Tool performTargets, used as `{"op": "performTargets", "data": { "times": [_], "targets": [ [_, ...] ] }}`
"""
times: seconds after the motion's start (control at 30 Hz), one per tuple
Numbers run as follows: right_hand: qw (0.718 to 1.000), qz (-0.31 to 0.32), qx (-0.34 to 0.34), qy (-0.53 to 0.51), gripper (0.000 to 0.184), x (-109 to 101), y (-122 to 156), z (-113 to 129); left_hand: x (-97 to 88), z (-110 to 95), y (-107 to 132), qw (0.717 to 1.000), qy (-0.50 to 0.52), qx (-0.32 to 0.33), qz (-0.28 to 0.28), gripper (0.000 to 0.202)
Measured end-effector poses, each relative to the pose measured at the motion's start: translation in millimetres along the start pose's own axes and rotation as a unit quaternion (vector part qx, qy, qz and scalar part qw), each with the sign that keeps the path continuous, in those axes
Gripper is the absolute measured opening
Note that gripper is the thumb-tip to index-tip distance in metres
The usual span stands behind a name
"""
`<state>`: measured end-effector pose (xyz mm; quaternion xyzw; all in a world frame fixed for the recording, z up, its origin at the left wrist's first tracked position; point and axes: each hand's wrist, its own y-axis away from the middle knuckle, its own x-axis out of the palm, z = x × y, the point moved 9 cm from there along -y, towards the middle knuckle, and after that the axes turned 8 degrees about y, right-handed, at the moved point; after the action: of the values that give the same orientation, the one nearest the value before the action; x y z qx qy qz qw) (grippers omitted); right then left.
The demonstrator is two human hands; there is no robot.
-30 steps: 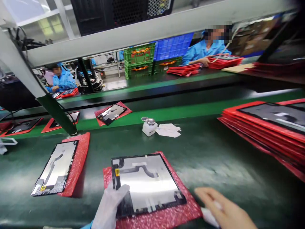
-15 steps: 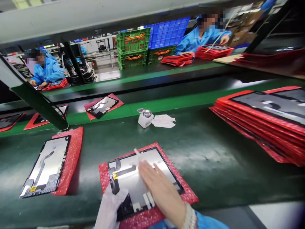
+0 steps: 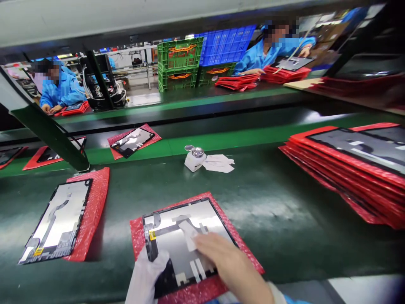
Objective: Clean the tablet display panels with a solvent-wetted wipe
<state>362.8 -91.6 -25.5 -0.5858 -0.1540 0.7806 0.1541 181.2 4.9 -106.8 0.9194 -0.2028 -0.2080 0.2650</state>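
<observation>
A tablet-like display panel lies silver back up in front of me, on a red bubble-wrap sleeve. My left hand, in a white glove, grips the panel's near left edge with the thumb on top. Under the fingers of my bare right hand is a white wipe, pressed against the middle of the silver back. The right fingertips are partly hidden by the hand itself. A second panel rests to the left, partly on another red sleeve.
Beyond the panel stand a white dispenser bottle with a metal top and white wipes. A tall stack of red sleeves with panels is at right. A green post rises at left. Two people in blue work across the bench.
My right hand has moved right and toward me across the panel, drawing the wipe with it. My left hand keeps its hold on the edge.
</observation>
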Motion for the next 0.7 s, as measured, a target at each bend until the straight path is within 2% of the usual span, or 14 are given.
{"op": "performTargets", "data": {
  "times": [0.1,0.17,0.23,0.33,0.4,0.47,0.57,0.63,0.7],
  "targets": [
    [0.992,-0.028,0.122,0.015,0.037,-8,-7,-64,0.9,3,0,1.0,0.025,-0.005,0.015,0.031],
    [0.988,-0.03,0.146,0.032,0.035,-4,-16,-83,-0.9,4,-2,1.0,0.003,-0.013,0.001,0.029],
    [0.99,-0.013,0.133,0.044,0.033,8,-25,-81,-3.8,7,-4,0.999,-0.03,-0.027,-0.021,0.029],
    [0.991,0.002,0.128,0.03,0.031,20,-33,-60,-5.6,8,-5,0.997,-0.061,-0.034,-0.039,0.031],
    [0.995,0.024,0.095,-0.007,0.03,27,-37,-41,-6.0,6,-4,0.997,-0.059,-0.02,-0.044,0.031],
    [0.997,0.054,0.056,-0.022,0.029,30,-40,-32,-8.1,4,-2,0.997,-0.045,-0.006,-0.059,0.03],
    [0.994,0.057,0.086,0.033,0.026,23,-42,-56,-7.9,7,0,0.998,-0.021,-0.006,-0.063,0.029],
    [0.99,0.053,0.116,0.066,0.026,19,-46,-72,-1.5,9,-2,0.999,-0.008,0.002,-0.032,0.03],
    [0.99,0.064,0.102,0.066,0.027,24,-57,-64,4.6,8,-5,1.0,0.008,0.027,-0.005,0.034]
  ]
}}
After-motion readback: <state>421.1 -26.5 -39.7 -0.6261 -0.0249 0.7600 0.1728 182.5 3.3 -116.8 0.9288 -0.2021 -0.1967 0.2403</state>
